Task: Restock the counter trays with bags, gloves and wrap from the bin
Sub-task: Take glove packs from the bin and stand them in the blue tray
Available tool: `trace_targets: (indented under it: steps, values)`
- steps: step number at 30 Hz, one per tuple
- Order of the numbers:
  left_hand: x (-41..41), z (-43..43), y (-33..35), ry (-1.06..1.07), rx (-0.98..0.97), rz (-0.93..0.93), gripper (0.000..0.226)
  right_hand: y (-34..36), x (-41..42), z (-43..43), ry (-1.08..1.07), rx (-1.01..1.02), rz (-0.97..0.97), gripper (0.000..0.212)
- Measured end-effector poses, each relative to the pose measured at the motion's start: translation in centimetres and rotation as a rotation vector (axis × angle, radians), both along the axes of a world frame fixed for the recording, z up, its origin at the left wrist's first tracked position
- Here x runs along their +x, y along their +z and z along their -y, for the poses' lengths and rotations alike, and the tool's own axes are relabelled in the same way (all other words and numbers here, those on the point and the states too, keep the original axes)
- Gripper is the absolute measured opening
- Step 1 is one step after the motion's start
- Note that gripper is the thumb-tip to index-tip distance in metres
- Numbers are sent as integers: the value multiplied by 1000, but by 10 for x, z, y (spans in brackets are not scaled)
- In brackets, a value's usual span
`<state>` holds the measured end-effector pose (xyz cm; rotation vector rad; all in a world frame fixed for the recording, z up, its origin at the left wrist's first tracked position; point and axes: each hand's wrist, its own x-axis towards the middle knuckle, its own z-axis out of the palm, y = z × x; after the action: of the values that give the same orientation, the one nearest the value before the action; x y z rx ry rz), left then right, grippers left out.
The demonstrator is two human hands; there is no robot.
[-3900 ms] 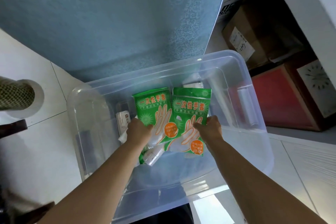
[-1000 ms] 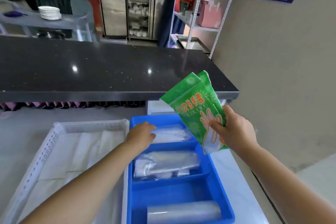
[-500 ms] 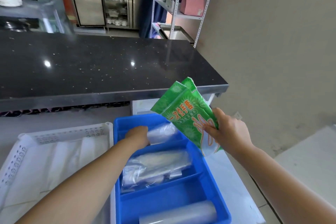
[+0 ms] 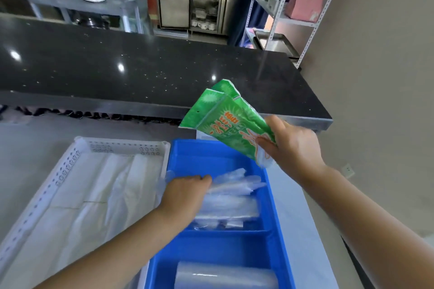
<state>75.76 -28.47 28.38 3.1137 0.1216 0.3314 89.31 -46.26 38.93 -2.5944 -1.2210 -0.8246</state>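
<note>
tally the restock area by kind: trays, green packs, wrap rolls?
Plastic trays: 2, a white perforated tray and a blue divided tray
Green glove packs, held in the right hand: 2
Clear wrap roll in the blue tray's near compartment: 1
Total: 5

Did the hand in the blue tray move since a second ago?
Yes. The left hand has slid back from the far section of the blue tray toward the middle one, pulling the clear bags.
</note>
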Motion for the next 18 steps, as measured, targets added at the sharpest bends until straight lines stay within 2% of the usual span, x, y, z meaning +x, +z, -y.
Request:
trace_targets:
  steps: [5,13,15,18]
  values:
    - [-27,15,2,20,-21,-37,50,-36,18,-40,208,-250,-79,31]
    - [-39,23,8,113,-34,14,46,-68,54,-73,240,-582,-355,40]
    - [-38,26,1,130,-40,-12,46,-74,58,-76,243,-621,-411,45]
    - [-34,28,-3,120,-51,-59,47,-82,61,-78,280,-534,-379,55]
